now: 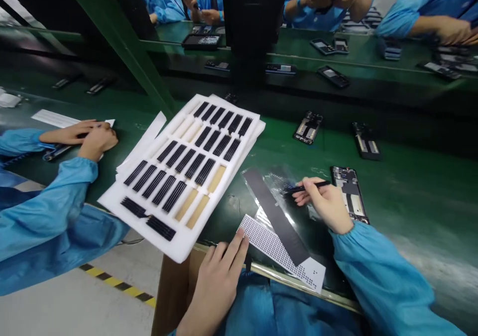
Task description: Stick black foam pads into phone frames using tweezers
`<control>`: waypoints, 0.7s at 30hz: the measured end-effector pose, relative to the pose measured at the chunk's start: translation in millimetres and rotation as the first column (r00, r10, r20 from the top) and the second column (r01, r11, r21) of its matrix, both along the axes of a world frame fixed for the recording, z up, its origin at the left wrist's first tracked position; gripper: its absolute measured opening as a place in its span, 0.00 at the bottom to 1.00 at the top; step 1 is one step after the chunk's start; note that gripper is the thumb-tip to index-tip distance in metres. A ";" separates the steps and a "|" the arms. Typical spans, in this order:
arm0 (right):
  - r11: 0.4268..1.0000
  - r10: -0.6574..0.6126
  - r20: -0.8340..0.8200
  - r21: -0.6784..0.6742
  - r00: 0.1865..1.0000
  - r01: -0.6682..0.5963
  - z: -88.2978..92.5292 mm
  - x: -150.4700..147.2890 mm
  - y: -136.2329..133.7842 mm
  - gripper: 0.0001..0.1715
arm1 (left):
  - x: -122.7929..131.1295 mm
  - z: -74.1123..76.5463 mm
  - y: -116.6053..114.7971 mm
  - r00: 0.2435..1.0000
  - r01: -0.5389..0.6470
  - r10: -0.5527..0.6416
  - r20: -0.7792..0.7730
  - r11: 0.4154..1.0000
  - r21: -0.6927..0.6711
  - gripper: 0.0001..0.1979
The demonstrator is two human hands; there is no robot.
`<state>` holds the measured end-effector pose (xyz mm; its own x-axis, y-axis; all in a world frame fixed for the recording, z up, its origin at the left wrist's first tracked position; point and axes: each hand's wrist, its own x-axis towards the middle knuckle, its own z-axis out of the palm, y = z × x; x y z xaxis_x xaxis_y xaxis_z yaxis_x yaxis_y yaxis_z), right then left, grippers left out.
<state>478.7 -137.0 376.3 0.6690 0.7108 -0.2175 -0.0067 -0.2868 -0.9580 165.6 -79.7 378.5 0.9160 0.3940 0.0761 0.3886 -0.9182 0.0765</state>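
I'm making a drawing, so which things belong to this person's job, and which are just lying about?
Likely in the job:
black pen-like tool in the right grip
clear sheet at its tip
dotted white sheet by the left grip
dark strip
white tray, maybe

Seemingly just lying about:
phone-like device, far back
white thing, far left

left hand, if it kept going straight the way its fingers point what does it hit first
The white dotted sheet: the left hand already has its fingertips at that corner. Beyond it, the dark strip seems next, though depth is hard to judge.
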 end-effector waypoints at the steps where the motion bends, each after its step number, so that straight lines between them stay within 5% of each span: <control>1: 0.999 -0.043 0.013 0.000 0.999 0.043 -2.9 6.7 3.1 0.35 | 8.4 1.2 2.3 1.000 0.002 -0.002 0.003 1.000 0.006 0.33; 12: 0.971 -0.161 -0.139 0.152 0.977 0.182 -23.6 34.8 53.9 0.32 | 151.0 8.4 66.0 0.992 -0.064 0.061 -0.111 0.998 -0.021 0.35; 21: 0.990 -0.080 -0.053 0.112 0.995 0.086 -48.1 34.0 67.1 0.32 | 187.5 -15.1 93.3 0.982 -0.078 0.070 -0.178 0.996 -0.038 0.34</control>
